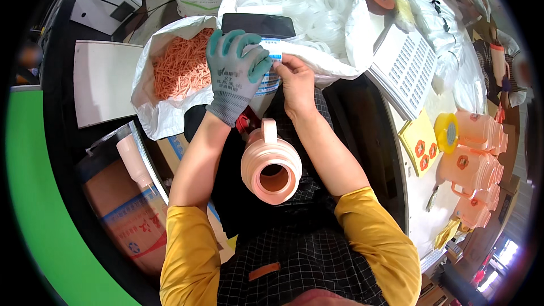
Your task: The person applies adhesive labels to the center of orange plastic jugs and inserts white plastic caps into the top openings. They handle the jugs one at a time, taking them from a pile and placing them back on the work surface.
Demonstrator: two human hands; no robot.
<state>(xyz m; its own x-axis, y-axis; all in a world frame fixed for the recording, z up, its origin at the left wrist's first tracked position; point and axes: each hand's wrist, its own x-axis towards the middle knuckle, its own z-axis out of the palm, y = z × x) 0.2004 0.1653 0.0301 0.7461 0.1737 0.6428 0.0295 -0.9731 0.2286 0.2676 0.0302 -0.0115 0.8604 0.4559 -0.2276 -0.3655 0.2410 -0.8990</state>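
Observation:
My left hand (232,76) wears a grey glove with teal fingertips. Its thumb and forefinger close at the edge of a blue-and-white printed label (274,56), while the other fingers curl loosely above. Bare, my right hand (297,84) pinches the label's right side between thumb and fingers. Below both hands, a peach plastic jug (249,164) rests between my legs, its open round mouth toward me and its handle (270,129) pointing away. The glove hides part of the label.
Beyond my hands are a white sack of orange strips (182,65) and one of clear rings (317,8). A dark flat case (258,25) lies across them. On the right table sit label sheets (405,65), yellow sticker sheets (420,144), a tape roll (446,133) and several peach jugs (470,168).

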